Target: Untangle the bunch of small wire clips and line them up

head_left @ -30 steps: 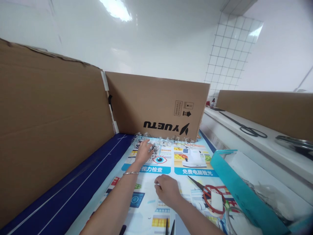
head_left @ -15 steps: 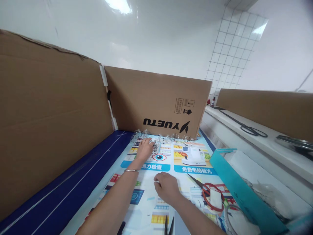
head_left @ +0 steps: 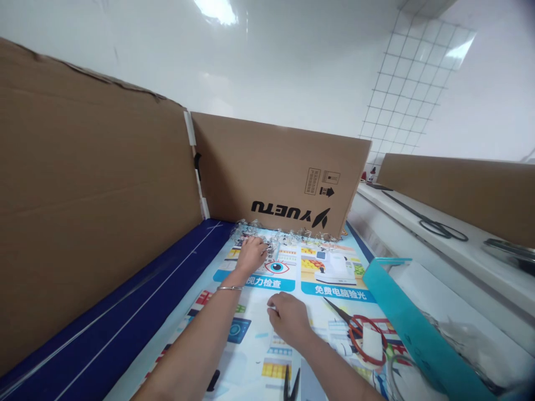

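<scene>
My left hand [head_left: 252, 255] reaches far forward over the printed sheet [head_left: 259, 306], beside a row of small clear, shiny pieces [head_left: 288, 238] at the foot of the cardboard. Its fingers are bent downward, and whether they grip a piece is too small to tell. Nearer to me and to the right, my right hand [head_left: 288, 317] rests low over the sheet with its fingers curled in; what is between them, if anything, is hidden. Red-handled scissors [head_left: 355, 328] lie right of my right hand. The tips of a dark tool [head_left: 291, 384] show at the bottom edge.
Cardboard panels stand on the left [head_left: 96, 206] and at the back [head_left: 276, 167]. A teal box [head_left: 422, 328] holding clear plastic sits at the right. Beyond it, a white ledge [head_left: 401, 203] carries black scissors [head_left: 443, 227]. A wire coil [head_left: 395, 370] lies near the box.
The view has shifted a little, so the scene sits slightly further right. Both hands keep nearly the same places over the sheet.
</scene>
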Action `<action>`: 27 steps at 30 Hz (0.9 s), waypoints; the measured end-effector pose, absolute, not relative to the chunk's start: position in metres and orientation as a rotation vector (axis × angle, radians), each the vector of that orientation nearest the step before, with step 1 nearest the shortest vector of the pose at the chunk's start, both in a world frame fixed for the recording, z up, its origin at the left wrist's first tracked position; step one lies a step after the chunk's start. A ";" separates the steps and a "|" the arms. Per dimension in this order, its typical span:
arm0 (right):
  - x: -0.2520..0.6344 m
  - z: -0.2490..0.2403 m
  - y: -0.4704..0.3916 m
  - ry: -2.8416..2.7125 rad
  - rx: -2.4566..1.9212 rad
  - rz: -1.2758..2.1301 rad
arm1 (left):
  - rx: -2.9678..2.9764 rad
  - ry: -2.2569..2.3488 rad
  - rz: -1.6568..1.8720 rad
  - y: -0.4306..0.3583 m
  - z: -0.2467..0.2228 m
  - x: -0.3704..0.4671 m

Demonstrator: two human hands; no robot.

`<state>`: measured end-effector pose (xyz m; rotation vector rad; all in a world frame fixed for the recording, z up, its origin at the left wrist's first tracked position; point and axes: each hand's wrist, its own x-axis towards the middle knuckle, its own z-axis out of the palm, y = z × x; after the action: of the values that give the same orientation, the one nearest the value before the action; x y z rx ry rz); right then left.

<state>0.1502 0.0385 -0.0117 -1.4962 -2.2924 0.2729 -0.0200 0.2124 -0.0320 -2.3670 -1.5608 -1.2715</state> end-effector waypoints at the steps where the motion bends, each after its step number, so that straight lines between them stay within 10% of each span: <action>1: 0.150 -0.012 0.039 -2.290 -1.495 0.272 | -2.371 -1.562 -1.258 0.212 -0.031 -0.020; 27: 0.148 -0.013 0.038 -2.265 -1.469 0.255 | -1.637 -2.140 -1.666 0.232 -0.026 -0.079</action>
<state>0.1482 0.0384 -0.0127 -1.4695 -2.2649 0.2548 -0.0789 0.2325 -0.0258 -1.6373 -2.1400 -1.6659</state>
